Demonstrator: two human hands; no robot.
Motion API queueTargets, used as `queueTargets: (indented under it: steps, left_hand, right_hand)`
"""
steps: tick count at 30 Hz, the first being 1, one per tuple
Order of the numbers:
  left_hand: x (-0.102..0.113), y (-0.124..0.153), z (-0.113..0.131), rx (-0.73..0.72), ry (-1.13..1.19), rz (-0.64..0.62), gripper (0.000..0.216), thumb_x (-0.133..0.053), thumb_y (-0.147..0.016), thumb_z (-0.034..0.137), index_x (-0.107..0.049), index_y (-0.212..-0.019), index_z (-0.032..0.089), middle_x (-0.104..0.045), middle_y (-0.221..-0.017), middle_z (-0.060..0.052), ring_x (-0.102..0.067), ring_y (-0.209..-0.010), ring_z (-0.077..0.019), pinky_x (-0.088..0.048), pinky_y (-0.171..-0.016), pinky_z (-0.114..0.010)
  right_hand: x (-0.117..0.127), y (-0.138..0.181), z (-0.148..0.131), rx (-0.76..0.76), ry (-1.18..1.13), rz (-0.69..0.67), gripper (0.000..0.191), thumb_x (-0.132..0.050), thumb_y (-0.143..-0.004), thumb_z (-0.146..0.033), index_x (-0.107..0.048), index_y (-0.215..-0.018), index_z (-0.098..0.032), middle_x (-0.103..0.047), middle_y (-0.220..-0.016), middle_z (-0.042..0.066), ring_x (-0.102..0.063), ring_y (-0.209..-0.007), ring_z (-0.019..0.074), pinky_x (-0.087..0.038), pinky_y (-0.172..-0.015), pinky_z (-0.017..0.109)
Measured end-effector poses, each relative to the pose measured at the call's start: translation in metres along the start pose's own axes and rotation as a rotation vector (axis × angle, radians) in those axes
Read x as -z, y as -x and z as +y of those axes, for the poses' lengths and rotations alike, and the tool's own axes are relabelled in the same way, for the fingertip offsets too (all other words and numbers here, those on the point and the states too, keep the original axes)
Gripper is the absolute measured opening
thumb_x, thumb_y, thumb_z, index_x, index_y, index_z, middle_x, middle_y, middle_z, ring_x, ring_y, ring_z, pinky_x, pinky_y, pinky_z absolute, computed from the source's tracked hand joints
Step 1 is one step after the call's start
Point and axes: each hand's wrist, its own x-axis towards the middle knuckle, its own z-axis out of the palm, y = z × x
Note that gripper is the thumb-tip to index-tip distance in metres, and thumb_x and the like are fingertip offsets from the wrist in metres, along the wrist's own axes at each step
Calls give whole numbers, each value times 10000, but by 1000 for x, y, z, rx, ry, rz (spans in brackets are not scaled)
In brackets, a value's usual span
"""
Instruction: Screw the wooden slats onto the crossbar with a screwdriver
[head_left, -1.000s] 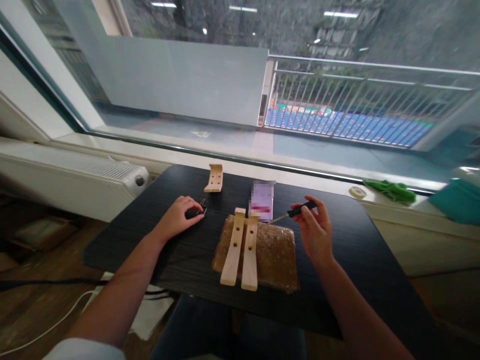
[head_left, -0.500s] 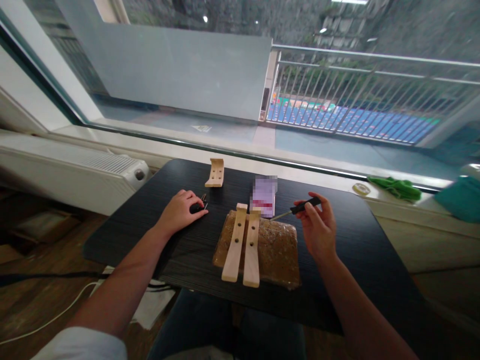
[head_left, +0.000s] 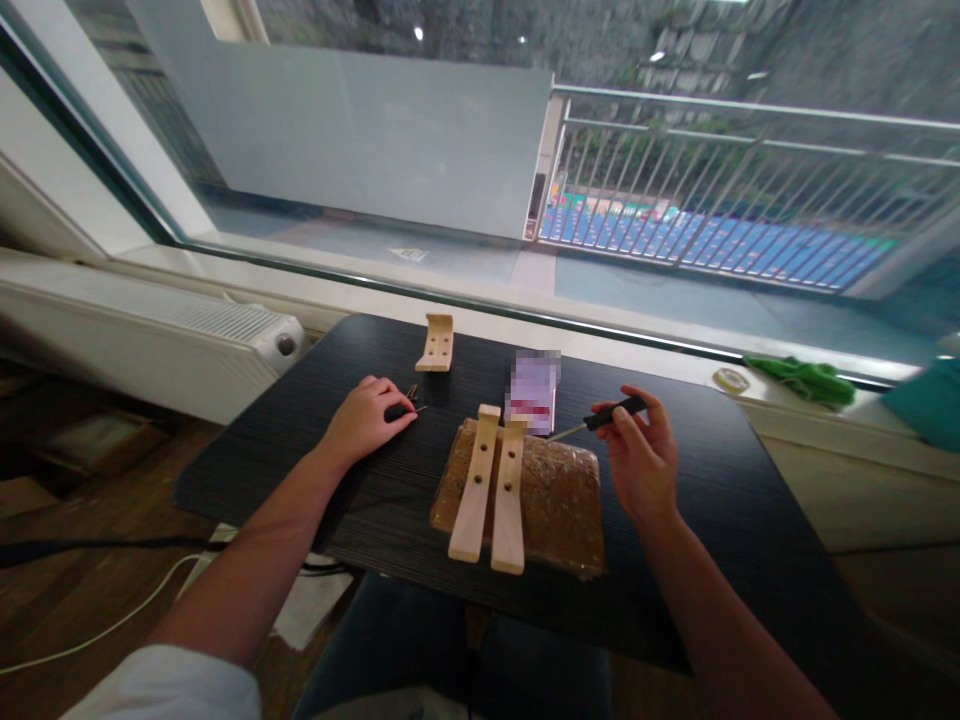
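Only the view has shifted: the right hand pinches the screwdriver by the slab bearing two strips, the left hand touching a black item, grip unclear, seemingly gathering, which calls for careful picking.

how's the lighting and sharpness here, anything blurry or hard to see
Head view: daylight through the window, floor at lower left dim; head view: holes in the two long wooden pieces legible, tip of the screwdriver soft; head view: flat purple item pixelated, its details unreadable.
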Motion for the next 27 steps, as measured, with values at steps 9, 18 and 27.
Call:
queueTargets:
  steps: [9,18,27]
  left_hand:
    - [-1,0,-1,-13,44,15,186,-590,-804,344,-711,-758,210,-655,-884,-76,-546,-896,-253,-432,-870,-386]
    - [3,5,5,36,120,72,236,-537,-851,378,-688,-836,198,-673,-788,-44,-573,-729,-198,-463,-754,-318]
    - [2,4,4,29,185,133,232,-570,-828,375,-701,-819,184,-676,-779,-47,-590,-715,-189,-479,-712,-299]
  right_hand:
    - [-3,1,-2,-39,-31,25,357,-754,-708,-296,-591,-1018,-228,-742,-749,4,-619,-591,98,-482,-539,214]
    - [-2,1,-1,-40,-37,18,344,-754,-716,-292,-597,-1016,-231,-742,-753,5,-626,-606,97,-484,-544,205]
    - [-1,1,-1,-32,-36,13,358,-761,-707,-302,-591,-1013,-229,-746,-749,3,-610,-565,85,-489,-531,201]
